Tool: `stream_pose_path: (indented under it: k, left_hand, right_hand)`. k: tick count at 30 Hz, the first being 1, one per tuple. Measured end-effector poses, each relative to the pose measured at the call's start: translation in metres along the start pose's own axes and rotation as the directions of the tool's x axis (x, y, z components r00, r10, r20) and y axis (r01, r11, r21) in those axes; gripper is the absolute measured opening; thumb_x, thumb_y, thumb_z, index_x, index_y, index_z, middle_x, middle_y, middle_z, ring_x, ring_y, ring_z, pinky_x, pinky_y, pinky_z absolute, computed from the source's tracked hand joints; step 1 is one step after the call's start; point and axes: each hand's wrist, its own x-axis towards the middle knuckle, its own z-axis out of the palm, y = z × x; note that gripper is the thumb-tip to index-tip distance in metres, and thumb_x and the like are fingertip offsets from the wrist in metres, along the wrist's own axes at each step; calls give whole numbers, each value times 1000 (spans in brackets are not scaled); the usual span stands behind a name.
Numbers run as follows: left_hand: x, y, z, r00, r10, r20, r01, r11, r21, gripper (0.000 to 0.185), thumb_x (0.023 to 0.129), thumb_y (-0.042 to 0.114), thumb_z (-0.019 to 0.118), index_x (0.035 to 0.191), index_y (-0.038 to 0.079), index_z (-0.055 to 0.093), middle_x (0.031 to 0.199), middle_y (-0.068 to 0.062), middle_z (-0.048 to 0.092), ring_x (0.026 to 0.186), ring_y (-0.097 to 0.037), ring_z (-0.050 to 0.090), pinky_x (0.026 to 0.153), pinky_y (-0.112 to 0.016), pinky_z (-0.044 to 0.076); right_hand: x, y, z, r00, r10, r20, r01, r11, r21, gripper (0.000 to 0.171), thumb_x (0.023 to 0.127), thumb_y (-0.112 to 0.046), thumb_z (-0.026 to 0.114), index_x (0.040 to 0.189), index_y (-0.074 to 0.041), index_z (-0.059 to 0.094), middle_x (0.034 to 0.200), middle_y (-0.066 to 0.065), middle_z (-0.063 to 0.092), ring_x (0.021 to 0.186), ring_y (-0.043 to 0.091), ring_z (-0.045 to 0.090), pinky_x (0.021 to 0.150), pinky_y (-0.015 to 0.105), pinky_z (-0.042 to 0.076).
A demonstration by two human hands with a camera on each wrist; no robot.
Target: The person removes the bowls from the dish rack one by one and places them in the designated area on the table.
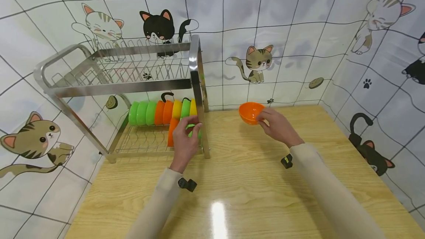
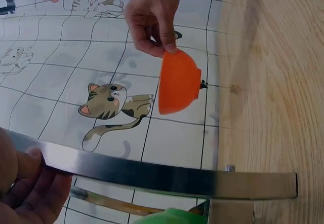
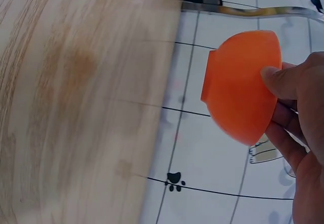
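Note:
My right hand (image 1: 277, 125) pinches an orange bowl (image 1: 249, 113) by its rim, thumb on the outer wall and fingers on the inner side. In the right wrist view the orange bowl (image 3: 240, 89) appears side-on, its foot facing the wood surface. My left hand (image 1: 186, 139) is at the right front post of a metal dish rack (image 1: 198, 84); the left wrist view has its thumb and fingers gripping the metal post (image 2: 126, 171). Behind that hand, a front orange bowl (image 1: 171, 132) and a green one stand partly hidden on the lower shelf.
Along the lower shelf's back stand several green bowls (image 1: 142, 113), orange bowls (image 1: 163, 113) and yellow bowls (image 1: 177, 110) on edge. Wire slots (image 1: 132, 65) fill the upper shelf. The wooden table (image 1: 239, 172) meets a cat-patterned tiled wall (image 1: 292, 47) behind and at both sides.

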Motion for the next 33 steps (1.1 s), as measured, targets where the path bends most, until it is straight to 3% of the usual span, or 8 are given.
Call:
stream_pose_path:
  k: [9, 18, 33]
  left_hand:
    - [4, -6, -1, 998, 30, 58, -30, 1000, -2, 19, 96, 1, 68, 114, -3, 65, 104, -18, 68, 97, -30, 69, 84, -48, 63]
    - [4, -6, -3, 996, 41, 77, -41, 999, 8, 19, 97, 1, 67, 115, -4, 63, 104, -18, 67, 97, -29, 69, 84, -47, 63]
    - [5, -10, -2, 995, 23, 102, -24, 1000, 2, 17, 97, 1, 66, 114, -3, 62, 104, -17, 65, 98, -28, 67, 86, -49, 62]
  right_hand:
    - [2, 11, 23, 994, 87, 62, -87, 996, 9, 8, 89, 1, 74, 96, -3, 72, 101, 11, 68, 97, 27, 61, 90, 46, 58]
    - [-2, 19, 43, 981, 159, 112, -159, 987, -9, 7, 92, 0, 71, 99, -2, 74, 103, 10, 67, 101, 28, 61, 92, 48, 57]
    - [-6, 18, 56, 981, 152, 119, -149, 988, -36, 8, 92, -2, 72, 100, -2, 74, 104, 11, 70, 100, 29, 62, 95, 48, 57]
